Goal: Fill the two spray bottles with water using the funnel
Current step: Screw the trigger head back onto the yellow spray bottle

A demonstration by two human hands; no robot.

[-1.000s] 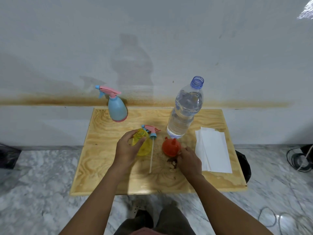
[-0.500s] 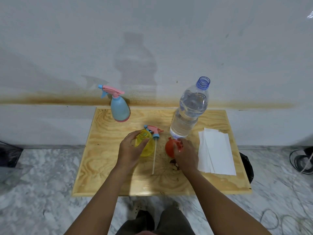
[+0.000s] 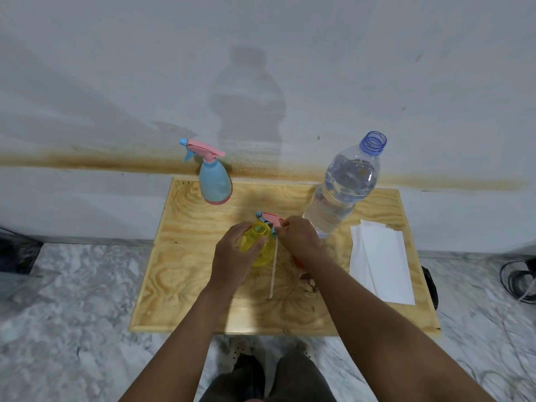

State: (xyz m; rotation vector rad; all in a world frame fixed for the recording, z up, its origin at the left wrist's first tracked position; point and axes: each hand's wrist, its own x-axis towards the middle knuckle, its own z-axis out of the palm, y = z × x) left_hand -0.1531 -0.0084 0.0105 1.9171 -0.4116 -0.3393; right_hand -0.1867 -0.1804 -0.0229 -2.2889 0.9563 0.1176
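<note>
A yellow spray bottle (image 3: 263,253) stands uncapped at the middle of the wooden table (image 3: 185,274), and my left hand (image 3: 232,256) grips its left side. Its pink and blue spray head (image 3: 270,218) lies just behind it, with the white dip tube (image 3: 273,271) running toward me. My right hand (image 3: 298,237) pinches that spray head with its fingertips. Only a sliver of the orange funnel (image 3: 298,262) shows under my right wrist. A blue spray bottle (image 3: 216,185) with its head on stands at the back left.
A large clear water bottle (image 3: 342,192), uncapped and mostly full, stands at the back right, close to my right hand. White paper sheets (image 3: 380,262) lie along the table's right side. The wall rises directly behind the table. Cables lie on the marble floor at the right.
My right hand left the orange funnel and moved left and back to the pink spray head. My left hand stayed on the yellow bottle.
</note>
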